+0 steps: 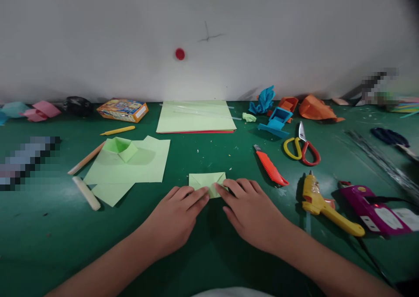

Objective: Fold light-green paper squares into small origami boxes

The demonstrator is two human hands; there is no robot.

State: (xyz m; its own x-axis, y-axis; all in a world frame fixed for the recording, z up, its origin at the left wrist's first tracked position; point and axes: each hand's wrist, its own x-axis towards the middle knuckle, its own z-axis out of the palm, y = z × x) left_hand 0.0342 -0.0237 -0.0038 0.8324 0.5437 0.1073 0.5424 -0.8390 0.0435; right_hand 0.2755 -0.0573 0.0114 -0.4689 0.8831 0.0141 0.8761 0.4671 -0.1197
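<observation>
A small folded piece of light green paper (207, 180) lies on the green table in front of me, with crease lines slanting in from its upper corners. My left hand (178, 214) holds its lower left part, fingertips pressed together on the paper. From the other side my right hand (245, 209) grips the lower right part, its index finger and thumb bent toward the near edge. The fingertips of both hands almost meet at the middle of the paper and cover its lower corners.
Left of my hands, a folded green paper box (120, 148) rests on green sheets (147, 170) beside wooden sticks (87, 193). A stack of green paper (196, 116) lies at the wall. To the right are a red cutter (270, 166), scissors (301, 146), and a yellow glue gun (327, 207).
</observation>
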